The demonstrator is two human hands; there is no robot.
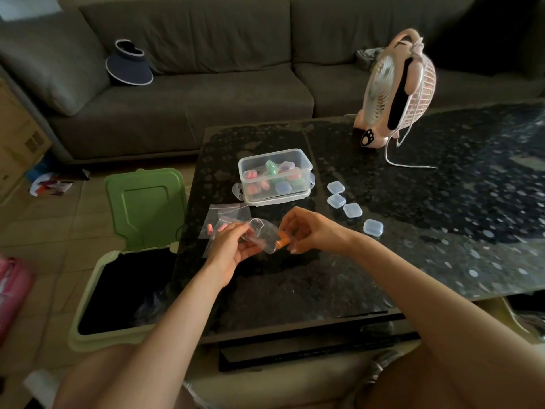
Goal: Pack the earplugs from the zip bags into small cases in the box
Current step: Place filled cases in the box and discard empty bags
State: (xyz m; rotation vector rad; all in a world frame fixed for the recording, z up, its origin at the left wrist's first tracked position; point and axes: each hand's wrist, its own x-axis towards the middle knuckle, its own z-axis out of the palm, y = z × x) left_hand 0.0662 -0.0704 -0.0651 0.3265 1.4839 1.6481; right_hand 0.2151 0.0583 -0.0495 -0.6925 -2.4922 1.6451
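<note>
Over the dark table [413, 231], my left hand [233, 246] grips a clear zip bag [259, 234]. My right hand [306, 230] pinches an orange earplug [282, 243] at the bag's mouth. More zip bags [227, 215] lie flat behind my left hand, one with pink earplugs [211, 229] inside. A clear plastic box [275, 175] behind my hands holds several coloured small cases and earplugs. Several empty clear small cases [352, 210] lie in a row right of the box.
An open bin with a green lid [146, 208] stands left of the table. A pink desk fan [395, 93] with a white cord sits at the table's back. A grey sofa [191, 93] with a visor hat [129, 64] lies beyond.
</note>
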